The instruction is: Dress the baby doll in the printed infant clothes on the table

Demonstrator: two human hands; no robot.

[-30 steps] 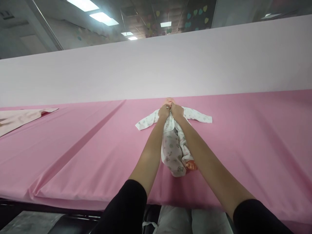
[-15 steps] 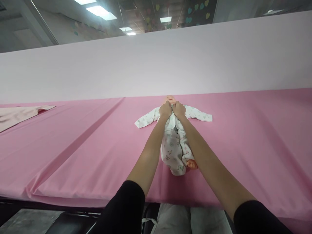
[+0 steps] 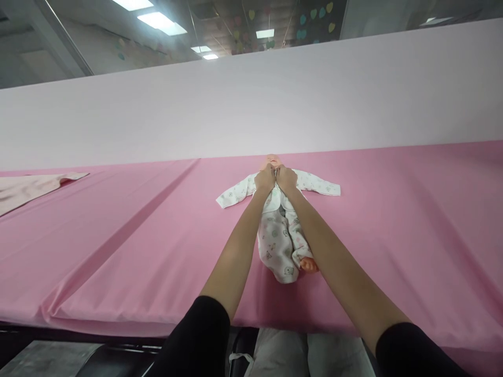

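A baby doll (image 3: 272,158) lies on its back on the pink table cover (image 3: 393,220), head away from me, dressed in a white printed sleepsuit (image 3: 280,246). Its sleeves spread out flat to both sides. One bare orange foot (image 3: 309,265) sticks out near me. My left hand (image 3: 265,178) and my right hand (image 3: 286,178) are side by side at the doll's neck, both closed, pinching the sleepsuit's collar edges together. The fingertips are hidden behind the knuckles.
A pale peach garment (image 3: 27,187) lies flat at the far left of the cover. A long fold (image 3: 129,230) runs diagonally through the cloth on the left. A light pink wall panel (image 3: 251,104) rises behind the table. My knees show below the near edge.
My hands stay at the collar, shifting only slightly closer together. The view has tilted a little.
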